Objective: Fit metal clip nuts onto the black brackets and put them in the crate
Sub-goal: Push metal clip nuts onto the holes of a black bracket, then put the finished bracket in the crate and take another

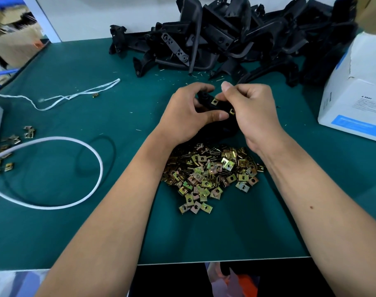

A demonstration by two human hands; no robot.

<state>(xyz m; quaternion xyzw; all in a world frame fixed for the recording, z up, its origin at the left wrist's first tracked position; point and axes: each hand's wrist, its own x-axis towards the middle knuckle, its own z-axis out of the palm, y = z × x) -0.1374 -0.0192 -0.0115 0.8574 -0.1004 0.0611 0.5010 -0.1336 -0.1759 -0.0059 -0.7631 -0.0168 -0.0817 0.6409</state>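
Over the middle of the green mat, my left hand (188, 113) grips a black bracket (217, 125), thumb underneath and fingers curled over its far end. One metal clip nut (214, 101) sits on the bracket's upper edge. My right hand (250, 111) pinches a second clip nut (232, 111) against the bracket. A heap of loose brass-coloured clip nuts (210, 174) lies just below my wrists. Many more black brackets (232, 37) are piled at the back of the table. No crate is in view.
A white cardboard box (354, 97) stands at the right edge. A white cable loop (60, 172) and a white string (75, 96) lie on the left, with a few stray clip nuts (13, 146) near the left edge. The table's front edge (225, 261) is close.
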